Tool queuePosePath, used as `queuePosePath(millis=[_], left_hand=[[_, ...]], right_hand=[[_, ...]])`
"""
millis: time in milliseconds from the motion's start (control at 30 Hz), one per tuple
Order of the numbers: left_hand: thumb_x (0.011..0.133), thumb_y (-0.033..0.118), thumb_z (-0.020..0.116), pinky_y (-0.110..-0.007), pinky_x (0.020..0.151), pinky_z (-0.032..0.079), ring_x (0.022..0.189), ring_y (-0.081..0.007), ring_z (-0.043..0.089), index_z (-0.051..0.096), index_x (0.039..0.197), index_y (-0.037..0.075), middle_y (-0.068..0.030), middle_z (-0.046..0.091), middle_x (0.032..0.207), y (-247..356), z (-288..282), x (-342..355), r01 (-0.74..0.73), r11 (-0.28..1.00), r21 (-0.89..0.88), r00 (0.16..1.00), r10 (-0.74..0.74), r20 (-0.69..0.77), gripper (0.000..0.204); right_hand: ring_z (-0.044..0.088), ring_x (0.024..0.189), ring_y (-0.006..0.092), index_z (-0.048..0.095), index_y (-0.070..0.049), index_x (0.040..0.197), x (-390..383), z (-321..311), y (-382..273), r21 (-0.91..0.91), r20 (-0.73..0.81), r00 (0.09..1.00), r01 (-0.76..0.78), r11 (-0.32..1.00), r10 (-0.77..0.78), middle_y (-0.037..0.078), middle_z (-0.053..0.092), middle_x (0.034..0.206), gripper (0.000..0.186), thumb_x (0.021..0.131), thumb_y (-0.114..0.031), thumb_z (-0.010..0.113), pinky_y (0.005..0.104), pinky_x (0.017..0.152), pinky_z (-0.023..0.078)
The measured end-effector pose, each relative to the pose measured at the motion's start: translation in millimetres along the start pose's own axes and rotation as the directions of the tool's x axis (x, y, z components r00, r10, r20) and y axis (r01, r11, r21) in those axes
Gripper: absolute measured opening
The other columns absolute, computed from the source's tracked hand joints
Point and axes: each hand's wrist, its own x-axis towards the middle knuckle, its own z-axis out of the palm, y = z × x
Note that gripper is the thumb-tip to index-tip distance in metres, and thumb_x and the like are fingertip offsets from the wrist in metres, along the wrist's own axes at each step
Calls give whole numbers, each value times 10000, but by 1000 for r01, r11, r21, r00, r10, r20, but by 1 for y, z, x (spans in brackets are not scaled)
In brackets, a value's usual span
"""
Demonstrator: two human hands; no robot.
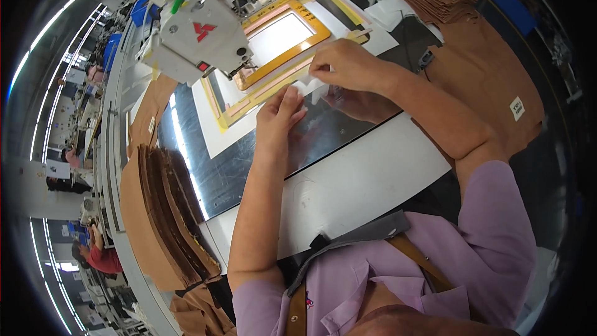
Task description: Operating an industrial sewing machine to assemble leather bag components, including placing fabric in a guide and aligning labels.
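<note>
My left hand (282,114) and my right hand (336,65) meet just below the sewing machine's head (193,31), over the mirror-like metal plate (230,174). Fingers of both are pinched on a small translucent white piece (317,92), whose exact shape I cannot make out. Just above them lies a yellow-orange clamp frame (301,12) around a white opening, set inside a larger template with yellow tape and pink strips (245,104) on a white sheet (208,143).
Stacks of brown cut pieces lie at the left (149,211) and upper right (423,0), with a large brown piece (485,87) at the right. A white board edge (360,168) runs before me. Co-workers (102,258) sit at machines far left.
</note>
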Motion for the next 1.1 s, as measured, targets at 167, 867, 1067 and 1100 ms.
queuePosePath(millis=[167, 867, 1067, 1100], left_hand=[[1009, 148, 672, -238, 706, 570, 892, -136, 705, 655, 1274, -49, -90, 735, 1087, -20, -5, 28, -21, 1000, -15, 998, 22, 51, 330], [965, 516, 633, -504, 1138, 386, 1332, -378, 551, 565, 1393, -24, -232, 578, 1429, -16, -34, 21, -478, -173, 861, 717, 489, 496, 693], [962, 774, 355, -537, 1224, 218, 1473, -363, 398, 412, 1522, -42, -258, 461, 1538, -8, -38, 37, -365, -162, 917, 871, 289, 398, 991], [962, 774, 355, -537, 1224, 218, 1473, -363, 398, 412, 1522, -42, -258, 461, 1538, -9, -35, 39, -371, -161, 914, 868, 289, 403, 991]], right_hand=[[700, 968, 262, 751, -52, 977, 16, 21, -2, -3, 55, 998, 8, 1000, -8, 116, 729, 989, 187, 854, -191, 766, 375, 868, 544], [715, 942, 317, 752, -97, 1012, 28, 35, 60, -163, -83, 990, -124, 979, 112, 135, 747, 965, 219, 882, -272, 756, 410, 841, 553], [686, 994, 290, 734, -103, 1022, 29, 32, 50, -398, -207, 977, -30, 917, -58, 87, 733, 1023, 230, 864, -266, 767, 415, 888, 522], [671, 1036, 273, 727, -109, 1047, 28, 30, 51, -549, -252, 943, 45, 835, -216, 63, 729, 1070, 252, 863, -277, 763, 421, 924, 508]])
